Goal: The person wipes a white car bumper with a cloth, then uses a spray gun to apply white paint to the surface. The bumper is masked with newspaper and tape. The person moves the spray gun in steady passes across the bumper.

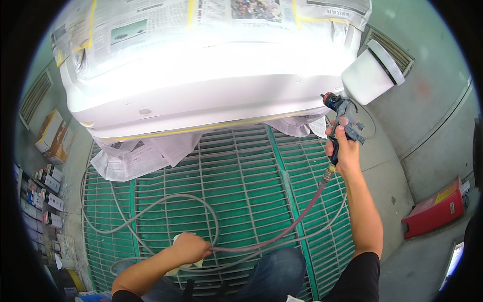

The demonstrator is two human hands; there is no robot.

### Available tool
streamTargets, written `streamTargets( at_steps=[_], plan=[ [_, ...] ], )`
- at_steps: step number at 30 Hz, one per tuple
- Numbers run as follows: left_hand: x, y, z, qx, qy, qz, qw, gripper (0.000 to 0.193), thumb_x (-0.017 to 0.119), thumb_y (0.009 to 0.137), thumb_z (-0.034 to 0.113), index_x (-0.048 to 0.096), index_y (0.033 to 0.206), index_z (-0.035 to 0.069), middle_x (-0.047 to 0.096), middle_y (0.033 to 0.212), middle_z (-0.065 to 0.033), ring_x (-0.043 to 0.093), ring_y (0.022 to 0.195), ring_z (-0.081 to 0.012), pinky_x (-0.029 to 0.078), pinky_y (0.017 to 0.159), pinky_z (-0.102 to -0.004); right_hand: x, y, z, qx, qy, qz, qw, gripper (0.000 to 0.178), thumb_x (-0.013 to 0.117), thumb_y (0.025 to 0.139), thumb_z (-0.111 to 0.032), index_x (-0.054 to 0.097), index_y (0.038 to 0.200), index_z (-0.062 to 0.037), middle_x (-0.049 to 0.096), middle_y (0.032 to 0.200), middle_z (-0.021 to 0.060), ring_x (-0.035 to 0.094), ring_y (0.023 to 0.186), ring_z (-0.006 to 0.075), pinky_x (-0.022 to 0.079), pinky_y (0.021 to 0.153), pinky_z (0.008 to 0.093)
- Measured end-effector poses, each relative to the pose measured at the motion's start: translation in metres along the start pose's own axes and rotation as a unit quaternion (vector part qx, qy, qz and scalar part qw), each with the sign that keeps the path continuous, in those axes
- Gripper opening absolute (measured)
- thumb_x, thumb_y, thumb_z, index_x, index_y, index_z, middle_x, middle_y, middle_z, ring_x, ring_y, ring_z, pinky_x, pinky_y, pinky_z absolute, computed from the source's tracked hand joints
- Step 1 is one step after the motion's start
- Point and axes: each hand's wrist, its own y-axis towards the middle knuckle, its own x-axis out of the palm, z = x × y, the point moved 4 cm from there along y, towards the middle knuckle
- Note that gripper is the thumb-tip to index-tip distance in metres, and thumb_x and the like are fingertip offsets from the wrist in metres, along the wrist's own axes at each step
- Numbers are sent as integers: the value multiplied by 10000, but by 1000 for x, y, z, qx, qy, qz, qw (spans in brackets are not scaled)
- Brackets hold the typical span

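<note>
Green floor grating (241, 176) underfoot, right hand (343, 151) clenches the spray gun (347, 113) aimed at the masked white bumper (201, 95), while left hand (190, 247) grips hose (282, 234) and cloth (193, 261), keeping slack clear.

The left hand (190, 247) mostly covers a pale cloth (193, 262) (only edges show), and the car bumper (201, 90) is overexposed.

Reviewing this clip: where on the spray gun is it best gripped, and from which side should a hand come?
Probably by the dark handle below the body of the spray gun, coming from beneath and behind, as the right hand does now. The white cup sits on top, the nozzle points at the white car panel, and the air hose leaves the handle's base, so only the handle offers a free grip.
</note>
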Motion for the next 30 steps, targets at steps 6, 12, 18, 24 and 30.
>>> streamTargets(
  at_steps=[6,12,18,24,30],
  plan=[
    [-21,43,32,23,-4,18,1000,271,589,929,387,695,980,142,702,809,-76,688,787,-310,528,636,-458,-76,41,6,3,-9,41,999,300,596,1002,-280,501,1209,-85,598,911,82,493,508,110,398,430,233],
    [-48,85,72,38,-5,65,997,274,562,950,390,674,1006,147,697,811,-58,688,777,-295,520,601,-450,-154,91,13,-18,-29,110,993,291,600,1001,-306,524,1196,-104,595,911,62,492,516,107,394,434,256],
    [-62,110,98,54,-47,127,989,257,579,950,351,639,973,103,681,740,-96,674,712,-322,513,595,-471,-218,126,25,-63,-181,242,951,245,574,1007,-274,565,1131,-63,581,864,43,492,526,94,400,444,254],
    [-50,70,58,17,-2,115,993,255,587,935,352,677,969,115,695,765,-93,689,736,-320,525,603,-464,-163,77,53,-29,-203,197,959,259,561,1014,-294,588,1081,-45,557,824,15,477,518,66,377,435,243],
    [5,-8,-10,-3,80,62,995,204,611,885,306,694,898,120,686,707,-89,692,701,-311,525,580,-448,-15,-30,38,-21,-94,108,990,317,548,1026,-349,591,1075,-39,599,869,24,498,541,68,384,460,232]
  ],
)
